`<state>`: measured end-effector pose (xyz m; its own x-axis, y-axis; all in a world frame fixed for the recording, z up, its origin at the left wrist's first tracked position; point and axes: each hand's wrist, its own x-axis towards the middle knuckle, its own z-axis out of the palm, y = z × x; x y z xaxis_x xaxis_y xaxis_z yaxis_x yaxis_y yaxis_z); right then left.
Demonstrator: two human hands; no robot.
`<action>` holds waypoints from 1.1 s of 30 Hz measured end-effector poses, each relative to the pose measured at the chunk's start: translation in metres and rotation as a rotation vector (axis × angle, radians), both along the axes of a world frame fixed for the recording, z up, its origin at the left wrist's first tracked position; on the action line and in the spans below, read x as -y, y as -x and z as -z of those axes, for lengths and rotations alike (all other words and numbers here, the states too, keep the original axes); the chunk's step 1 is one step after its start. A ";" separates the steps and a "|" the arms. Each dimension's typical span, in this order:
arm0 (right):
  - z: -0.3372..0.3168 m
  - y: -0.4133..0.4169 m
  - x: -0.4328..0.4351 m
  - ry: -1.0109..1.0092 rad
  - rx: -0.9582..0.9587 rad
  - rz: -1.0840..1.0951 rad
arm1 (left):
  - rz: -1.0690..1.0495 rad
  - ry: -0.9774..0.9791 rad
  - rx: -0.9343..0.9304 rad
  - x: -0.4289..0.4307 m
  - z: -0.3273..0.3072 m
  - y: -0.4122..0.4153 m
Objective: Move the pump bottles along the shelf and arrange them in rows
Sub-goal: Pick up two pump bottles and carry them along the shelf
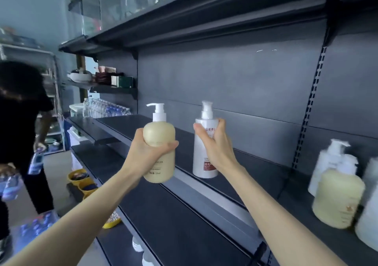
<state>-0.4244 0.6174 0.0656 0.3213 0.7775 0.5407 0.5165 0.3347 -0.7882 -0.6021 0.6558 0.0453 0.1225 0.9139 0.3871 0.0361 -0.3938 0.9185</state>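
Carrying is judged to be the step in hand. The cream pump bottle [159, 136] is grasped round its middle by the left hand [150, 153], fingers curled about the body, and is held clear of the shelf [257, 163], near the centre of the view. At its 3 o'clock, the white pump bottle [201, 161] with a red label is grasped round its shoulder by the right hand [217, 143]. Its base sits level with the shelf's front edge, and contact cannot be confirmed. Both bottles are upright.

A cluster of standing bottles [337, 196], cream and white, is noted on the same shelf at 4 o'clock, blurred. The shelf stretch behind the hands is bare.

A placement is called for next, in judgement: both bottles set down upright, side by side, aligned with the shelf's back panel so a row can be started. Care would be needed to keep the bases flat.
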 end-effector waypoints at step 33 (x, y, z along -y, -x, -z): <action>0.035 -0.030 -0.527 0.100 -0.067 0.394 | 0.557 0.096 -0.052 -0.600 0.028 -0.043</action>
<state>-0.3948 1.1441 0.0302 0.6369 0.6355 0.4365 0.5359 0.0420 -0.8432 -0.5596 1.2563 0.0176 0.6133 0.7363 0.2860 -0.1070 -0.2813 0.9536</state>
